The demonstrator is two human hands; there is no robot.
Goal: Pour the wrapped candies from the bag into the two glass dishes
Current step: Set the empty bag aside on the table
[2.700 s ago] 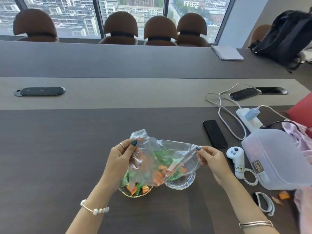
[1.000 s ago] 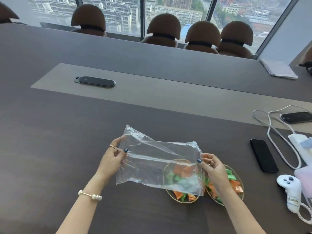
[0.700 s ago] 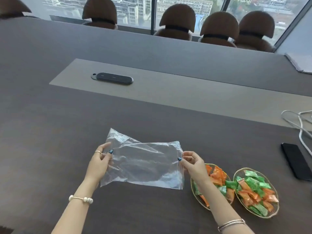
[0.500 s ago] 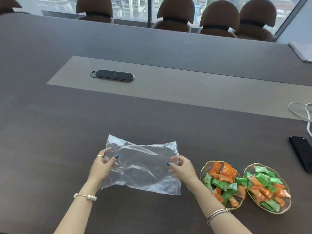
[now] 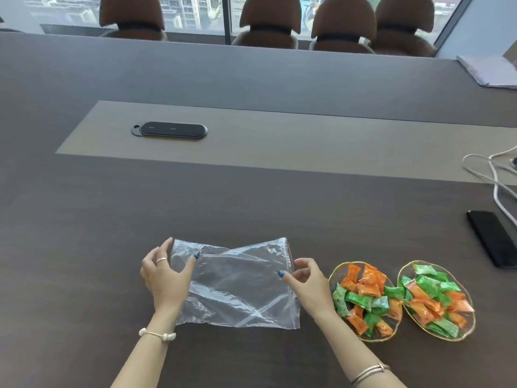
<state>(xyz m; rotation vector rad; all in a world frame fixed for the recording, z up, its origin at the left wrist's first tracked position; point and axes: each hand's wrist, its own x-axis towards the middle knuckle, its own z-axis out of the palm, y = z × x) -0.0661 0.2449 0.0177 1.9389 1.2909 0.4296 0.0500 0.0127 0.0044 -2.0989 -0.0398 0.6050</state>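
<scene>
The clear zip bag [image 5: 237, 289] lies flat and empty on the dark table. My left hand [image 5: 165, 275] is at its left edge, thumb resting on the plastic and fingers spread apart. At the zip end on the right, my right hand [image 5: 307, 284] has its thumb on the bag and its fingers loosely apart. Right of that hand stand two gold-rimmed glass dishes. The left dish [image 5: 334, 278] and the right dish [image 5: 464, 331] each hold several orange and green wrapped candies [image 5: 361, 298].
A black phone [image 5: 492, 238] lies at the right edge, with white cables [image 5: 492, 180] behind it. A black oval socket cover [image 5: 170, 130] sits in the table's grey middle strip. Brown chairs [image 5: 270, 21] line the far side, and papers [image 5: 489, 70] lie far right.
The candies went from the bag into both dishes. Both hands then carried the empty bag left of the dishes and lowered it flat onto the table, and their fingers have loosened.
</scene>
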